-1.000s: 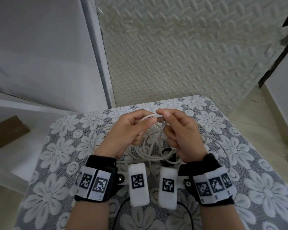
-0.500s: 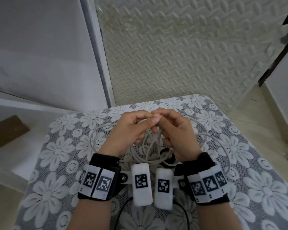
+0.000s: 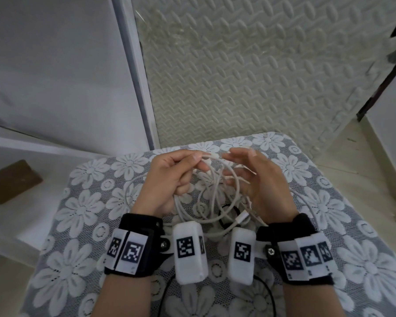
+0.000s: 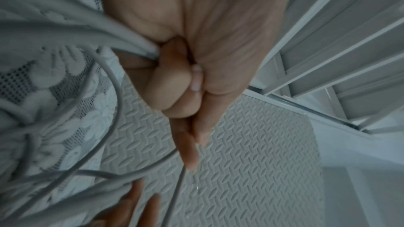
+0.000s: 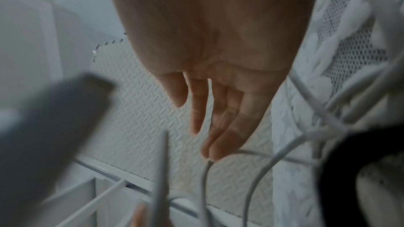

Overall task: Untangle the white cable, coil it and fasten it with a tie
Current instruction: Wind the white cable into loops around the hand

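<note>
Fingertips of my left hand [image 3: 169, 179] pinch one strand of the white cable [image 3: 217, 202] near the middle of the head view, thumb against forefinger, while the other fingers curl round more strands in the palm; the left wrist view shows them clenched on a bunch of cord. My right hand [image 3: 263, 186] is released, fingers [image 5: 218, 127] straight and spread, holding nothing, though loops of cable cross in front of it and one strand passes right at its fingertips. The cable hangs in a loose tangle between my two hands and down onto the flowered lace cloth [image 3: 82, 211] in the lower half of the frame, one plug [image 3: 242, 218] lying near my right wrist. A black loop [image 3: 226, 211] shows beneath the tangle. Beyond the cloth, a textured mat [image 3: 249, 76] fills the upper right, and a brown block [image 3: 12, 179] sits at the left edge.
</note>
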A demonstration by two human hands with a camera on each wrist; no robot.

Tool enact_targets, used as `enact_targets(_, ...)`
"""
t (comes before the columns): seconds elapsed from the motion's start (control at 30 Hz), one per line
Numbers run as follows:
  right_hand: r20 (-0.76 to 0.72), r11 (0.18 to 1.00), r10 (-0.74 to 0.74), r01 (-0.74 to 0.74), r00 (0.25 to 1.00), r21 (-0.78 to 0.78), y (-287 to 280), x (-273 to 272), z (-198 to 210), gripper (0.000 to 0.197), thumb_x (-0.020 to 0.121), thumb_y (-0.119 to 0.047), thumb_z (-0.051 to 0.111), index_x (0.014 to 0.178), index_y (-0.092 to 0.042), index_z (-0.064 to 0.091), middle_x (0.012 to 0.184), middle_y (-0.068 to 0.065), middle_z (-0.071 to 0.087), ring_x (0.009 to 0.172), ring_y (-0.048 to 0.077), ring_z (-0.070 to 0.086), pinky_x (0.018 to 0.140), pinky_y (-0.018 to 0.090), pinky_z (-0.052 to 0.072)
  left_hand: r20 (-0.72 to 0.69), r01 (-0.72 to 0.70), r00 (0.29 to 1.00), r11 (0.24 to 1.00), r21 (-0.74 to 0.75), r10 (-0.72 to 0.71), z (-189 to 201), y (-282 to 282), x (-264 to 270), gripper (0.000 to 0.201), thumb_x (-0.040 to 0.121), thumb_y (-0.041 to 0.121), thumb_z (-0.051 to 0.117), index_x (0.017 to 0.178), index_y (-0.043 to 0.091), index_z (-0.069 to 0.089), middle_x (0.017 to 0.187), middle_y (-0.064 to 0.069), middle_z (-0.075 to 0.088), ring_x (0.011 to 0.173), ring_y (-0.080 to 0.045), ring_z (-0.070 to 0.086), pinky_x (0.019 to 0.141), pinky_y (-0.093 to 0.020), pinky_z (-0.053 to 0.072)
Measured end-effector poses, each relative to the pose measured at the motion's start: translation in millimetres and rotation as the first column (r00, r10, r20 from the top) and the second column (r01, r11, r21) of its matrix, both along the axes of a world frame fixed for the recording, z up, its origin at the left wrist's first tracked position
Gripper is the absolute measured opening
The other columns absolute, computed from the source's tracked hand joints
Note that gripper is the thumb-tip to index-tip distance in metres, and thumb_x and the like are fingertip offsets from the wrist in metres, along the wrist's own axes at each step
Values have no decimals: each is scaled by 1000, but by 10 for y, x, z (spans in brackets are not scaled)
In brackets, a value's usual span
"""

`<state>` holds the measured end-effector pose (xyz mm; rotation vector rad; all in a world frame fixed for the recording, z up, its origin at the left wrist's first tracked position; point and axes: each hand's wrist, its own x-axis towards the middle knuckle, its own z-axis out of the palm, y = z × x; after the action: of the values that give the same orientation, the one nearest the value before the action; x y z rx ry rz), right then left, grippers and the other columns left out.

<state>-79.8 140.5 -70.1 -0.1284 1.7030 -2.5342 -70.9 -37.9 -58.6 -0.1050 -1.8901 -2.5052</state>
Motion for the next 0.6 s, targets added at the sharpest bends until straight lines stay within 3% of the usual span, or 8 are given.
enact_targets(0.07,-10,996,-34,35,999,80,63,-15,-34,25,99,-16,42,104,-5,65,103,10,72,76,20,65,69,33,58,-1,-9,1000,1000,24,9,-5,-21,-9,19,82,13,58,92,3,71,70,-6,67,34,-2,22,31,-12,17)
enact_targets(0.13,-15,988,18,-15,1000,155,84,-5,-47,23,98,-10,44,105,-6,65,101,8,71,71,18,66,65,29,57,7,-26,1000,999,29,26,-12,-21,-18,19,83,13,58,92,3,71,70,-6,68,34,-2,23,31,-12,18)
enact_targets(0.27,-16,967,101,-94,995,237,54,23,-47,20,94,-4,51,100,-11,69,96,9,71,72,16,68,68,27,57,21,-63,998,997,43,62,-24,-23,-27,19,88,8,54,97,-2,68,70,-6,67,34,-2,23,31,-11,18)
enact_targets(0.4,16,941,132,-130,991,314,32,27,-78,20,87,-5,62,103,-15,68,78,10,67,57,14,60,49,20,50,7,-100,995,992,71,100,-18,-20,-28,18,90,6,52,95,-2,67,69,-5,67,34,-1,22,31,-11,17)
enact_targets(0.47,33,922,181,-181,983,342,-10,32,-89,29,81,-9,69,108,-18,66,76,8,70,52,12,57,45,18,45,3,-109,994,991,73,109,-12,-12,-30,20,90,6,53,99,-6,65,70,-5,67,34,-1,22,30,-12,18)
enact_targets(0.53,15,918,192,-185,981,351,-58,33,-90,40,73,-10,75,110,-20,64,78,7,71,57,11,62,53,19,49,-2,-114,993,991,65,114,-9,-10,-30,20,90,7,53,100,-7,65,71,-5,67,34,-1,23,30,-12,18)
enact_targets(0.6,-34,920,172,-148,985,362,-88,27,-92,43,72,-7,75,110,-21,63,77,6,71,68,16,67,67,29,56,-8,-120,993,991,62,120,-4,-13,-26,19,90,7,53,98,-5,66,73,-5,67,35,-2,23,30,-12,17)
